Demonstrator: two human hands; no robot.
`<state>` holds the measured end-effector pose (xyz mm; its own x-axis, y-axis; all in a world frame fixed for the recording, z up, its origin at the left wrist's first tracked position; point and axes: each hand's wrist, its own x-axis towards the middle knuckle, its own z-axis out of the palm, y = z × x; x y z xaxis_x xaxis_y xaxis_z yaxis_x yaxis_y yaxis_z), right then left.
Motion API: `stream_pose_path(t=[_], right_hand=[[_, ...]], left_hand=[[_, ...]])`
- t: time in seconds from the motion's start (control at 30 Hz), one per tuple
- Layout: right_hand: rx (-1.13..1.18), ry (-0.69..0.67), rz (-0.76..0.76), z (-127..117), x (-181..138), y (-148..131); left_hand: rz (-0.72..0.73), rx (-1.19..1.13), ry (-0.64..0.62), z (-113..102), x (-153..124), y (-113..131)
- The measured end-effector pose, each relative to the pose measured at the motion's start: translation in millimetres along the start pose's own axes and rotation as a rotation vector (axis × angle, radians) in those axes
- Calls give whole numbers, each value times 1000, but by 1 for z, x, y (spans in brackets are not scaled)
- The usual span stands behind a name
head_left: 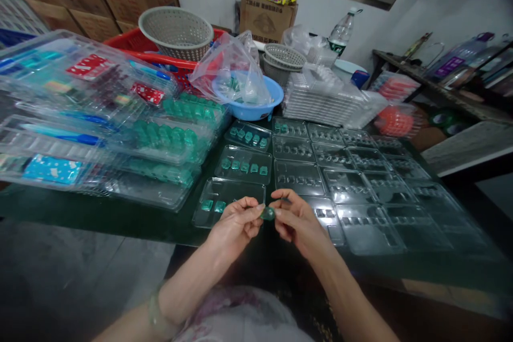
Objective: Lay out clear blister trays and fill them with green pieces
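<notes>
My left hand (236,223) and my right hand (295,220) meet over the table's near edge, fingers pinched together on one small green piece (267,214). Just beyond my left hand lies a clear plastic blister tray (236,191) with two green pieces in its left pockets. Two more trays (243,165) behind it hold rows of the same green pieces. Under and past my right hand lie several clear trays (360,181) whose pockets hold no green pieces.
Stacks of filled clear packs (100,123) cover the left of the dark table. A blue bowl (256,109) with a plastic bag of green pieces stands behind the trays, beside baskets (176,32), a stack of clear trays (324,101) and a water bottle (340,32). Cardboard boxes line the back.
</notes>
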<state>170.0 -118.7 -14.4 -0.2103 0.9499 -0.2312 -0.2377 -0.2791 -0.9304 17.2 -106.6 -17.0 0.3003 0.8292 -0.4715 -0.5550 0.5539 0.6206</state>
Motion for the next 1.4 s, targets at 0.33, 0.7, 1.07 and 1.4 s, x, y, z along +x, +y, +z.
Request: stream_pose_path(t=[0.33,0.7,1.07,1.4], right_hand=[[-723,89,-422,6,-7,-3],[-1069,420,-563,-91,132,-64],[-1494,367,-527,-150,260,-77],[-1865,257,-447,-142,261,-77]], left_hand=[[31,22,-22,3,9,-2],[192,393,-6,-7,4,18],[225,551,105,-21,8,35],[204,573,90,-24,14,32]])
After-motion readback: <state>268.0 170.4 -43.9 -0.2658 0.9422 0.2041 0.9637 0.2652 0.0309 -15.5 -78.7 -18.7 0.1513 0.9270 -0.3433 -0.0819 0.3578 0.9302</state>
